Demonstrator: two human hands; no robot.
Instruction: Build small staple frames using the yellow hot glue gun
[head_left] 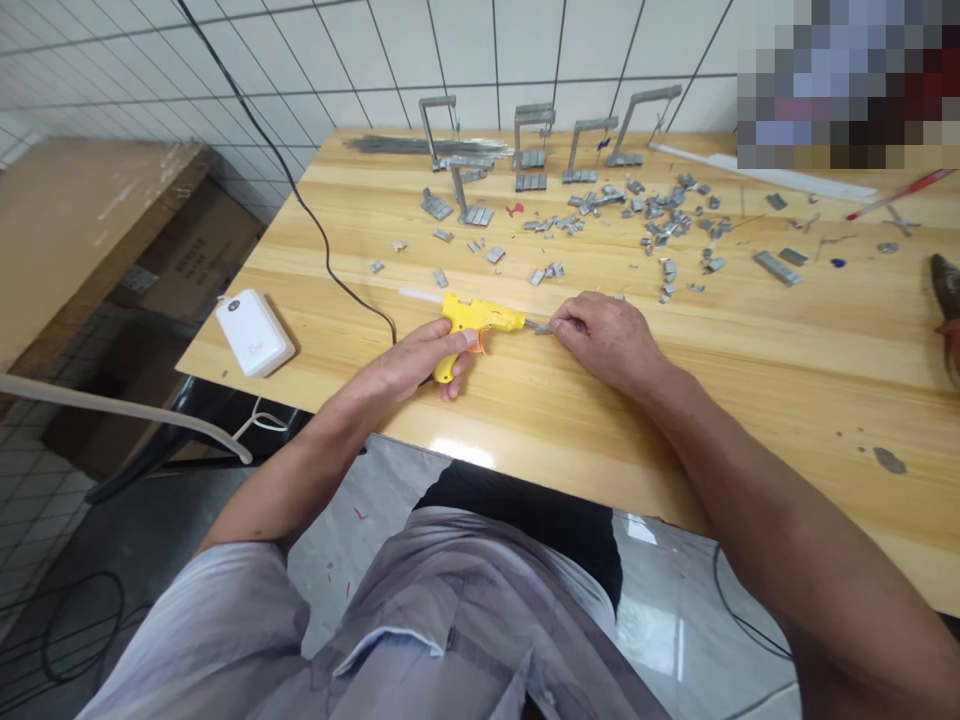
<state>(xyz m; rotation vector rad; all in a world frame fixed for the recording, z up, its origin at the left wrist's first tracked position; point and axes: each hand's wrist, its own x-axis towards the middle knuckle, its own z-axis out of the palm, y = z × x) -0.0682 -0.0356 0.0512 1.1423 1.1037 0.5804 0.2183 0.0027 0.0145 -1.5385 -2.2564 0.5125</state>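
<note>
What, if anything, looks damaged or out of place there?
The dark blotch on the tabletop, beyond the right forearm: it breaks the pale wood grain, though I can't tell stain from damage. Red scraps also lie on the floor, like stray litter. The glue gun in the left hand shows nothing odd.

The left forearm (315, 455) and right forearm (750, 470) reach forward, converging. The left hand (420, 362) curls in a grip, thumb (459, 342) extended toward the right hand (606, 335), whose fingertips (559, 325) pinch together, knuckles upward.
</note>
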